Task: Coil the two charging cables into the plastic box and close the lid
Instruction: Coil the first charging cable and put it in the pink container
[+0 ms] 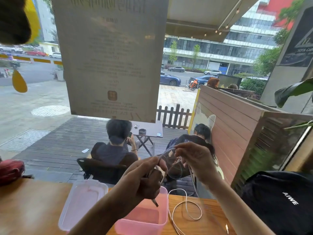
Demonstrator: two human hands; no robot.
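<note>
White cable [185, 205] loops across the tabletop [30, 204] beside an open pink box [162, 216].
Left hand [145, 177] and right hand [194, 160] each pinch a blurred cable.

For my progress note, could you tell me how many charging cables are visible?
2: a blurred cable held up between both hands above the box, and a white cable looped on the table right of it.

left hand [147, 177]: raised, fingers curled, pinching a cable | right hand [194, 160]: raised just beside it, fingers bent, gripping the same cable | forearms: bare, angled upward
</note>
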